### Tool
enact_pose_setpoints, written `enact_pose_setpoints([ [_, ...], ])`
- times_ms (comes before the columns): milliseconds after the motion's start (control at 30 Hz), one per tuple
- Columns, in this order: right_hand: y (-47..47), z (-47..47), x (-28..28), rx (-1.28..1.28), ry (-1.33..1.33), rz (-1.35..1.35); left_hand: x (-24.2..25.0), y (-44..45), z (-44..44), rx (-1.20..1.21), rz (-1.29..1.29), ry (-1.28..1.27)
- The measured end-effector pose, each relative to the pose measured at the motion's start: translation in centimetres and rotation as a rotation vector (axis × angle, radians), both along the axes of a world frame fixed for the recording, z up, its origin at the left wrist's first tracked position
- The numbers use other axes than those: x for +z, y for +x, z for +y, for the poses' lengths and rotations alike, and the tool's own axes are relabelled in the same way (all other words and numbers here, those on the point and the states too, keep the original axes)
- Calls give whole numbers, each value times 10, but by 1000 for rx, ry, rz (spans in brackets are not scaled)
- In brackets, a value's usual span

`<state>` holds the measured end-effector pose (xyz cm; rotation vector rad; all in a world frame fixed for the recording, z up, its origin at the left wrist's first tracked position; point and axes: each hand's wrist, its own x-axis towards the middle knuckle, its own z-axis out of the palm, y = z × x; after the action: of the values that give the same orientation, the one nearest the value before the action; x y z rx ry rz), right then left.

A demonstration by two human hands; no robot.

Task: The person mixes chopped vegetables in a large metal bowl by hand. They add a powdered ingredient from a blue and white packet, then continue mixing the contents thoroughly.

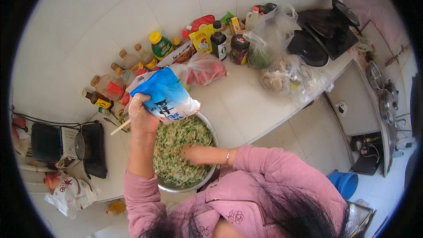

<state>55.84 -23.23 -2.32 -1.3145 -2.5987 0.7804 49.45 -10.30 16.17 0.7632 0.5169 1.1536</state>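
Observation:
My left hand [141, 115] grips a blue-and-white plastic packet [168, 92] printed with writing, and holds it raised over the far side of a large metal basin [185, 190]. A chopped filling [172, 162] of green and pale vegetable shreds with orange bits fills the basin. My right hand [193, 154] is sunk into this mixture, so its fingers are hidden. A pale stick [120, 127], perhaps a chopstick, pokes out behind my left wrist. White residue clings to my left thumb.
Along the wall stand sauce bottles [218, 44], a green jar with a yellow lid [161, 44] and glass jars. Plastic bags [206, 69] of food sit on the tiled counter [231, 112]. A black wok [307, 48] is at far right, a blue bucket [343, 184] on the floor.

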Motion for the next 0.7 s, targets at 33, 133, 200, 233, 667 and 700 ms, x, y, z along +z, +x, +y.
enact_pose_setpoints([
  [33, 1, 2, -2, 1, -21, 52, 4, 21, 2, 8, 2, -2],
  [133, 4, 6, -11, 193, 69, 127, 24, 80, 12, -49, 88, 69],
  [200, 8, 7, -16, 213, 120, 130, 38, 119, 17, -30, 159, 228],
  [233, 9, 7, -18, 239, 132, 153, 47, 138, 20, 28, 257, 231],
  [667, 22, 28, -23, 527, 26, 391, 127, 375, 147, 75, 979, 1118],
  [700, 25, 29, -22, 526, 35, 408, 127, 397, 155, 91, 965, 1210],
])
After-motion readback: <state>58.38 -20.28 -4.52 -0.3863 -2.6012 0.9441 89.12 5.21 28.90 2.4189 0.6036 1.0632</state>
